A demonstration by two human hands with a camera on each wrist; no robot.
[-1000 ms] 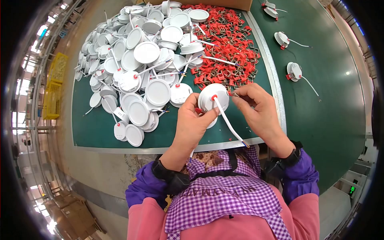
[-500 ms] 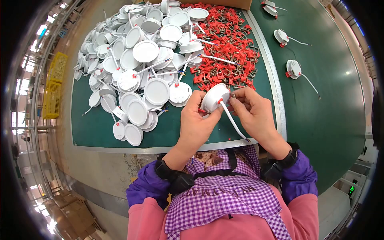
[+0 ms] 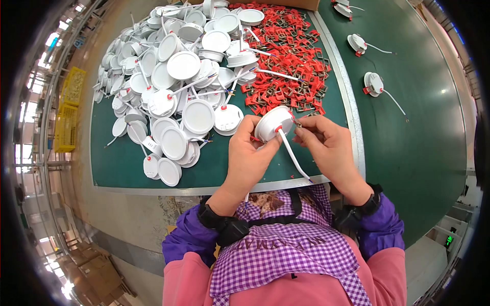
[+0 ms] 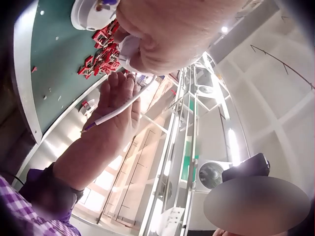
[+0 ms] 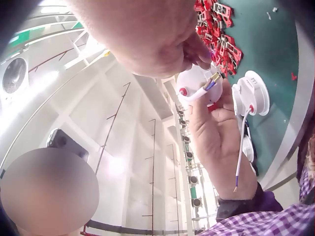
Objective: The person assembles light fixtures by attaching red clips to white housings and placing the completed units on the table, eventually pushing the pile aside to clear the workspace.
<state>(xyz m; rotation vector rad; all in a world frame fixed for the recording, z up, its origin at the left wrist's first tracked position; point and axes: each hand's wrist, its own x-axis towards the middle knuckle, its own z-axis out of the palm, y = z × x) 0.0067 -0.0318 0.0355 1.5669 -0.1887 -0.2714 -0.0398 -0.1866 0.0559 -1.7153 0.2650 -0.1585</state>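
Observation:
My left hand (image 3: 253,146) grips a round white lamp (image 3: 272,122) from below, tilted above the green mat's near edge. A white wire (image 3: 293,158) with a red grommet hangs from its back toward my apron. My right hand (image 3: 307,130) pinches a small clip (image 3: 297,123) against the lamp's right rim. In the left wrist view, the lamp (image 4: 129,53) sits under my left palm, with the right hand (image 4: 117,105) beyond it. The right wrist view shows the lamp (image 5: 193,84) in the left hand (image 5: 216,132), its wire end near my right fingertips (image 5: 201,55).
A large heap of white lamps (image 3: 173,76) with wires covers the green mat (image 3: 117,158) at left. A pile of red clips (image 3: 288,61) lies behind my hands. On the green belt (image 3: 423,143) to the right lie separate lamps (image 3: 374,82) (image 3: 357,43).
The lamp has tipped from flat back-up to on edge and shifted slightly up. My right hand has closed in on its rim with the clip.

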